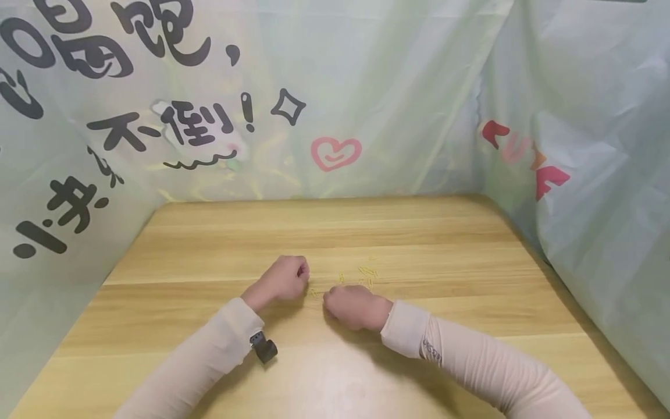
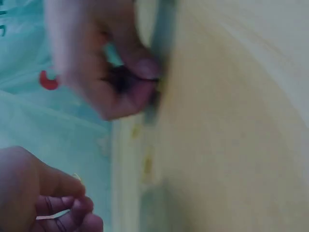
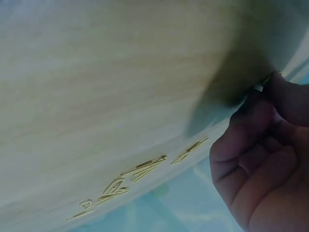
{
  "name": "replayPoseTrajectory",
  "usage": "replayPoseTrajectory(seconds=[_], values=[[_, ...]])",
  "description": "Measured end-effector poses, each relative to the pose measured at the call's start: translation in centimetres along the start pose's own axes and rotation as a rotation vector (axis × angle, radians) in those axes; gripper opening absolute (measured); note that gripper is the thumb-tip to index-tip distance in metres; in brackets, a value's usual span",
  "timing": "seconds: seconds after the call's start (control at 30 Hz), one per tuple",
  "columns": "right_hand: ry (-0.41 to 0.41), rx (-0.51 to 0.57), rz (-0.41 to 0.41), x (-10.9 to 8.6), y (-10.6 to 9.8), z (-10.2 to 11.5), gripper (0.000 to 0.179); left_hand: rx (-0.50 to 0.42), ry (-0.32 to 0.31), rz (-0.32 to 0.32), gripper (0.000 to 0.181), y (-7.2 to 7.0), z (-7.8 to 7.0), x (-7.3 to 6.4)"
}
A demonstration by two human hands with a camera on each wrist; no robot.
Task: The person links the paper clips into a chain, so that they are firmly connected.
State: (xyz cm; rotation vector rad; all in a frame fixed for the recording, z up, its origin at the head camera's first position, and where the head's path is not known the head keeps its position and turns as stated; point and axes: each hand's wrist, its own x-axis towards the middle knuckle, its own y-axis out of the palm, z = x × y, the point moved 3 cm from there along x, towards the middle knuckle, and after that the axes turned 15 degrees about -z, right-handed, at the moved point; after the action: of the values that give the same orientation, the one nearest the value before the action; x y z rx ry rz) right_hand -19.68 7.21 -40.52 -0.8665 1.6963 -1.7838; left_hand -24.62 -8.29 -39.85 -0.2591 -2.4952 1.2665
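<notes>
My left hand [image 1: 285,278] is just above the table, fingers curled. In the left wrist view its thumb and forefinger pinch a small yellow paper clip [image 2: 78,178], of which only a bit shows. My right hand [image 1: 356,306] is low over the table with thumb and forefinger together. A tiny yellow bit [image 3: 281,73] shows at those fingertips in the right wrist view, seemingly a paper clip mostly hidden by them. Loose yellow paper clips [image 1: 368,272] lie beyond the right hand, and another clip [image 1: 314,293] lies between the two hands.
The wooden table [image 1: 335,233] carries the scattered clips near its middle. Printed cloth [image 1: 366,87] hangs behind it and along both sides. A black wrist device [image 1: 264,347] sits on the left sleeve.
</notes>
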Motion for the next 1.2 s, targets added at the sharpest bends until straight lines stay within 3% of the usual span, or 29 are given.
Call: replayPoseTrajectory(seconds=[0.1,0.2,0.33,0.5,0.63,0.8,0.87,1.03,1.2], values=[[-0.002,-0.035,0.064,-0.1,0.3,0.0,0.011,-0.118,0.015,-0.044,0.008,-0.9,-0.4,-0.1],[-0.024,-0.014,0.07,-0.3,0.5,-0.2,0.007,-0.214,0.04,-0.083,0.007,-1.9,-1.2,-0.3],[-0.038,0.166,0.028,-0.6,0.2,-1.1,0.01,-0.351,0.087,-0.127,0.008,-3.2,-3.0,-1.0],[-0.02,0.409,-0.137,-1.1,-1.4,-2.9,0.01,-0.489,0.125,-0.161,0.008,-4.5,-4.6,-1.8],[0.014,0.529,-0.307,-1.3,-3.5,-3.9,0.014,-0.542,0.14,-0.186,0.008,-5.3,-5.7,-2.5],[0.085,0.668,-0.419,-2.1,-6.1,-4.4,0.015,-0.63,0.133,-0.178,0.006,-6.1,-6.8,-3.6],[0.1,0.7,-0.461,-2.4,-7.2,-4.5,0.018,-0.644,0.143,-0.186,0.003,-6.3,-7.2,-3.6],[0.083,0.724,-0.564,-2.8,-10.0,-4.7,0.025,-0.629,0.186,-0.234,0.022,-6.8,-7.8,-3.2],[0.062,0.776,-0.619,-3.0,-11.3,-4.5,0.022,-0.656,0.184,-0.256,0.014,-6.9,-8.2,-3.3]])
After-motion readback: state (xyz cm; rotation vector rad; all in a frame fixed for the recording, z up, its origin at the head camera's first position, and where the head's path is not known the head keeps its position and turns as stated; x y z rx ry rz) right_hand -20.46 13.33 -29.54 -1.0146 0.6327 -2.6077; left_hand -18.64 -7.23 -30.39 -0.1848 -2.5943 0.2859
